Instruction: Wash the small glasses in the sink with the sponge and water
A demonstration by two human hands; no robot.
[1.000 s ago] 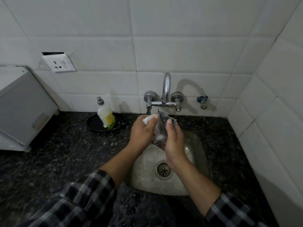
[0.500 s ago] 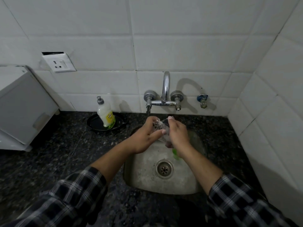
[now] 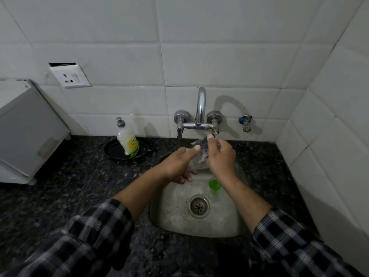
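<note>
A small clear glass (image 3: 200,154) is held over the back of the steel sink (image 3: 175,214), just below the tap (image 3: 200,108). My right hand (image 3: 219,156) grips it from the right, thumb on its rim. My left hand (image 3: 180,163) presses against its left side, index finger along the glass. Whether water runs I cannot tell. A small green glass (image 3: 214,185) stands in the sink beneath my right wrist. No sponge is visible.
A dish soap bottle (image 3: 127,139) stands on a black dish (image 3: 113,151) left of the tap. A grey box (image 3: 26,126) sits at the far left on the dark stone counter (image 3: 69,186). A white tiled wall rises close on the right.
Both hands and the clear glass dropped lower and moved toward the tap. The green glass in the sink has come into view under my right wrist.
</note>
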